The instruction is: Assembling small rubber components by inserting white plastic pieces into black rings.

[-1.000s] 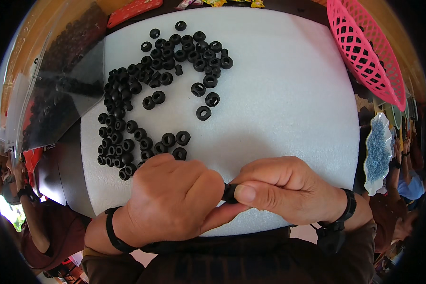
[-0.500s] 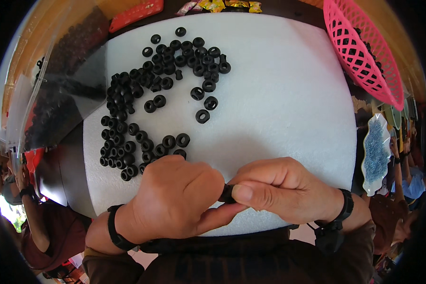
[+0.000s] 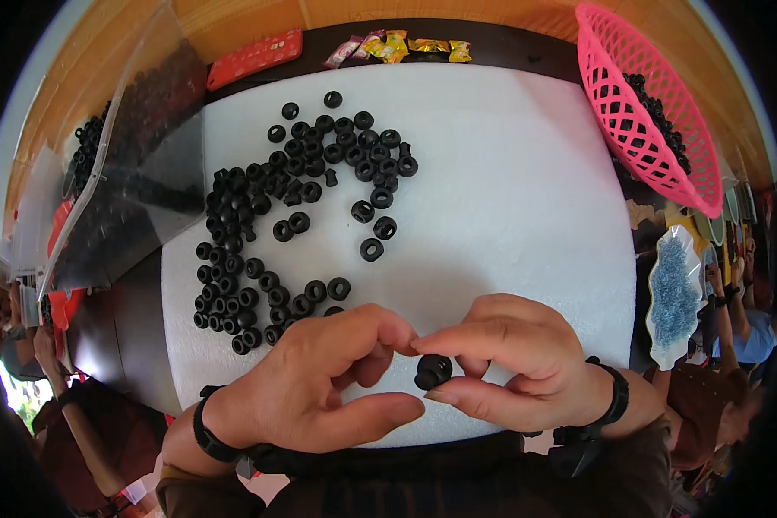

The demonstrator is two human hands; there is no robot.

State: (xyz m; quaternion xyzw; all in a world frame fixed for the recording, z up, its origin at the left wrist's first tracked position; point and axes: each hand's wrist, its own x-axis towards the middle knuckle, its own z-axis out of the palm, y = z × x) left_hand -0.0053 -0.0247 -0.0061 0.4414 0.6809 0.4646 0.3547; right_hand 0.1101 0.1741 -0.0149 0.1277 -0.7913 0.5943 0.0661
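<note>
One black ring (image 3: pixel 434 370), knob protruding, sits pinched in my right hand (image 3: pixel 527 371); my left hand's (image 3: pixel 311 384) thumb and forefinger stand apart beside it. Dozens of loose rings (image 3: pixel 230 207) remain on the foam board (image 3: pixel 509 190); I can't tell which are finished.

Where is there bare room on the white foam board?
Widest: the right half of the white foam board, bordered by black rings leftward, the pink basket and bead dish off its right edge, and the right hand below. A smaller pocket lies among the rings, above the left hand. Crowded: the ring-filled left half.
</note>
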